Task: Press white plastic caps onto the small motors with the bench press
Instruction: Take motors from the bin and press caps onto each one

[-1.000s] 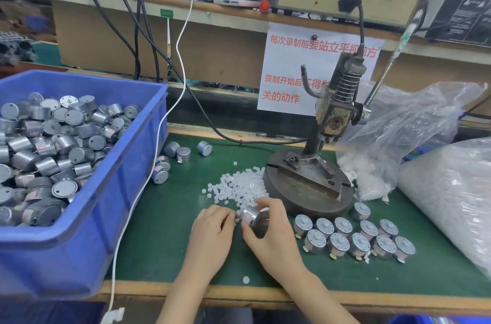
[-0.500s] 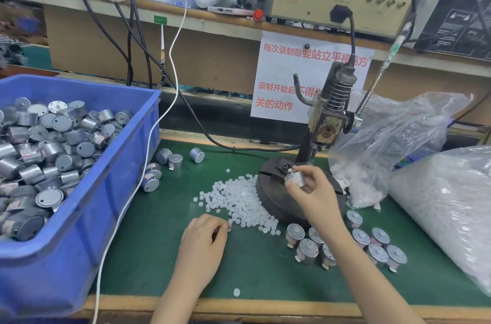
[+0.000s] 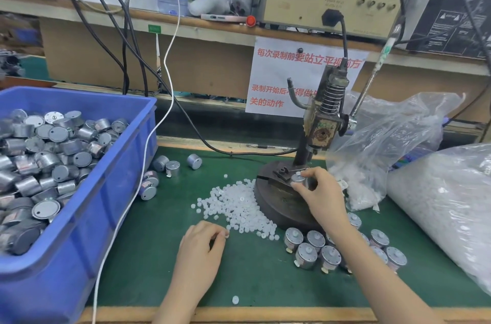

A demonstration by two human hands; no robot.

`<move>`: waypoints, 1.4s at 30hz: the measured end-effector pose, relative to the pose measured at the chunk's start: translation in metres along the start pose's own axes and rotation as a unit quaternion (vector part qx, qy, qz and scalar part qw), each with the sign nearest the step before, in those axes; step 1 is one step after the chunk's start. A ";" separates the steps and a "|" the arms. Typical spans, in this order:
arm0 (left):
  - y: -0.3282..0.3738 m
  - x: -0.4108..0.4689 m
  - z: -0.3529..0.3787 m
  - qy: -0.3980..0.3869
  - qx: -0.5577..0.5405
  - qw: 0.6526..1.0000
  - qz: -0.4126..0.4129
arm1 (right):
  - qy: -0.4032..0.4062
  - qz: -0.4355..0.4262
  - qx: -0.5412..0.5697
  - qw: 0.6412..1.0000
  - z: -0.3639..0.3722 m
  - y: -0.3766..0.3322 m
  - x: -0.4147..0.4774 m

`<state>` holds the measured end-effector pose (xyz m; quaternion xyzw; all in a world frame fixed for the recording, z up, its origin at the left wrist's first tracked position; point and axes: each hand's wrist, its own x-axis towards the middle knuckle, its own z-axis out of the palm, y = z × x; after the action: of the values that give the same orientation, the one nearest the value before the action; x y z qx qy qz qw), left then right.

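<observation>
Covering the bench is a green mat (image 3: 148, 257) with a bare wooden lip (image 3: 265, 314) along the bottom of the frame. At centre right stands the bench press (image 3: 322, 122), its spring-wound head above a dark round base (image 3: 273, 204). The right hand (image 3: 318, 191) reaches onto that base, its fingers curled round a small motor (image 3: 299, 179) that it holds flat-face up on the fixture, below the press head. The left hand (image 3: 199, 246) rests on the mat at lower centre, with thumb and fingertips pinching one white cap (image 3: 226, 234) at the near edge of a loose pile of white caps (image 3: 239, 204) spread just left of the base.

A cluster of capped motors (image 3: 316, 246) stands upright in front of the base, partly crossed by the right forearm. A single cap (image 3: 235, 299) lies alone near the wooden lip. Filling the left of the frame is a blue bin (image 3: 79, 244) heaped with silver motors (image 3: 53, 153); a few loose motors (image 3: 170, 167) lie on the mat beside its right wall. Two clear plastic bags (image 3: 385, 151) of white parts slump at the right.

Behind the bench, a paper notice (image 3: 276, 76) with red characters hangs from a wooden shelf (image 3: 212, 23) across the top of the frame. On the shelf sit a beige metal box (image 3: 326, 2), a bottle and tangled wiring. A white cable (image 3: 170, 71) trails down from the shelf past the bin.
</observation>
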<state>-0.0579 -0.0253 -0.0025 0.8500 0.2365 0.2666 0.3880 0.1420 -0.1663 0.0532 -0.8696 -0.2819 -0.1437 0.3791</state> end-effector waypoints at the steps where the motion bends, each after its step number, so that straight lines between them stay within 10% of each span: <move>1: 0.000 0.000 0.000 0.000 0.000 1.000 -0.001 | 0.001 0.006 -0.005 1.000 0.000 0.002 0.002; 12: 0.001 -0.001 0.000 -0.001 -0.006 1.000 -0.005 | 0.028 0.015 -0.130 0.991 0.002 0.005 0.017; 18: -0.001 0.000 0.001 0.005 -0.004 1.000 -0.009 | 0.117 0.044 0.078 0.989 -0.023 -0.006 0.020; 31: 0.003 -0.001 0.000 0.011 -0.021 1.000 -0.014 | 0.254 0.047 0.420 0.870 -0.097 -0.070 0.106; 42: 0.007 0.001 0.000 0.015 -0.008 1.000 -0.016 | 0.250 -0.024 0.373 0.893 -0.079 -0.052 0.054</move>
<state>-0.0562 -0.0290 0.0028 0.8389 0.2537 0.2748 0.3954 0.1505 -0.1754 0.1614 -0.5929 -0.2319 -0.2497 0.7296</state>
